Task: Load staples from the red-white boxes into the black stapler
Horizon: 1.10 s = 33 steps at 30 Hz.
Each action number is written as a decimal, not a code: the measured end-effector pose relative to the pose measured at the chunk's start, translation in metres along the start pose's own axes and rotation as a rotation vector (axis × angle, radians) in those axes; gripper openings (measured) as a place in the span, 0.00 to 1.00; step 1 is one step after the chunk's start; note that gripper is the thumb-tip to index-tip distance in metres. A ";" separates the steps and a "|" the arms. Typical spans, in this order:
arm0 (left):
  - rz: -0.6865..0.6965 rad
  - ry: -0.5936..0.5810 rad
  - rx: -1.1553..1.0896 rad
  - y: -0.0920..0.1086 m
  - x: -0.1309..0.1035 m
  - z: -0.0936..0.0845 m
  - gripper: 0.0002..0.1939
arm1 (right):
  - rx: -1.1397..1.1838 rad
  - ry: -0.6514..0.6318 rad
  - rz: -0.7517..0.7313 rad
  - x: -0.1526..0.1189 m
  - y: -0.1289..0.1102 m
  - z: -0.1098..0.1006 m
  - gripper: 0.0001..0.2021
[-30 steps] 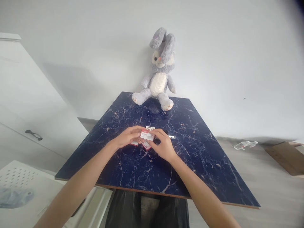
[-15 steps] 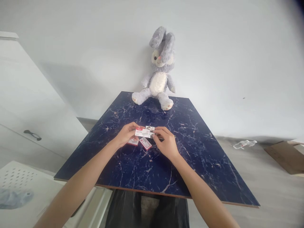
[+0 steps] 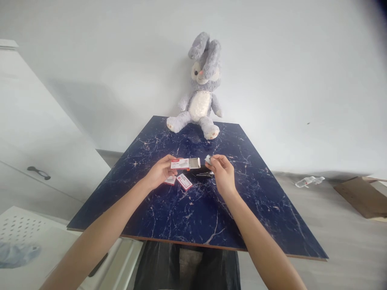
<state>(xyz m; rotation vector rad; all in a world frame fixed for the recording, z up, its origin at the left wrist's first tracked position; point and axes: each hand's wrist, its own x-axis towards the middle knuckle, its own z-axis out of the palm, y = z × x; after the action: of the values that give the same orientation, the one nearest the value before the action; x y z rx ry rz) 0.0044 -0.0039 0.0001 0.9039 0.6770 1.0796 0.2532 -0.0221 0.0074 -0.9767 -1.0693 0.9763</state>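
Observation:
My left hand (image 3: 161, 172) grips a small red-and-white cardboard box (image 3: 180, 163), held over the table with its right end open. Between the thumb and fingers of my right hand (image 3: 223, 169) is a small silvery piece (image 3: 208, 159) that looks like a block of staples, apart from the box. Below the hands lie a second red-and-white box (image 3: 184, 182) and another similar box (image 3: 170, 180), partly covered by my left hand. A dark object with shiny metal parts (image 3: 206, 174), perhaps an opened stapler, rests beside my right hand; its shape is unclear.
The dark blue marbled table (image 3: 181, 217) bears a grey plush rabbit (image 3: 202, 92) at its back edge, against the wall. A white cabinet (image 3: 33, 133) stands at the left. Right of the table, a clear plastic bottle (image 3: 308, 181) and a cardboard box (image 3: 359, 195) are on the floor.
My right hand has drawn away to the right from the box, with the silvery piece in its fingers. The box's open end now shows. My left hand has stayed nearly in place.

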 end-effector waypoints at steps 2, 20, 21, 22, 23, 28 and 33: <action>-0.005 0.006 -0.027 -0.001 0.000 0.001 0.05 | 0.096 0.002 0.051 0.005 0.005 -0.004 0.12; -0.057 -0.056 0.012 -0.014 -0.003 0.012 0.09 | -0.498 -0.198 -0.412 -0.020 -0.011 0.008 0.07; -0.064 -0.054 0.002 -0.016 -0.003 0.012 0.09 | -0.526 -0.218 -0.420 -0.021 -0.010 0.009 0.07; -0.073 -0.051 -0.007 -0.017 -0.003 0.013 0.09 | -0.537 -0.225 -0.406 -0.021 -0.009 0.010 0.07; -0.083 -0.052 -0.013 -0.017 -0.003 0.013 0.09 | -0.529 -0.220 -0.375 -0.020 -0.008 0.010 0.07; -0.117 -0.062 -0.033 -0.020 -0.003 0.014 0.07 | -0.378 -0.192 -0.145 -0.014 -0.006 0.006 0.09; -0.145 -0.045 -0.044 -0.022 -0.003 0.013 0.08 | -0.269 -0.172 0.044 -0.010 -0.008 0.004 0.11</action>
<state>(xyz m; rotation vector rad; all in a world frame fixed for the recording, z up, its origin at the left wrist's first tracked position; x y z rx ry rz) 0.0239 -0.0141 -0.0133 0.8265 0.6689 0.9386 0.2486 -0.0329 0.0131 -1.1543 -1.3528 0.9819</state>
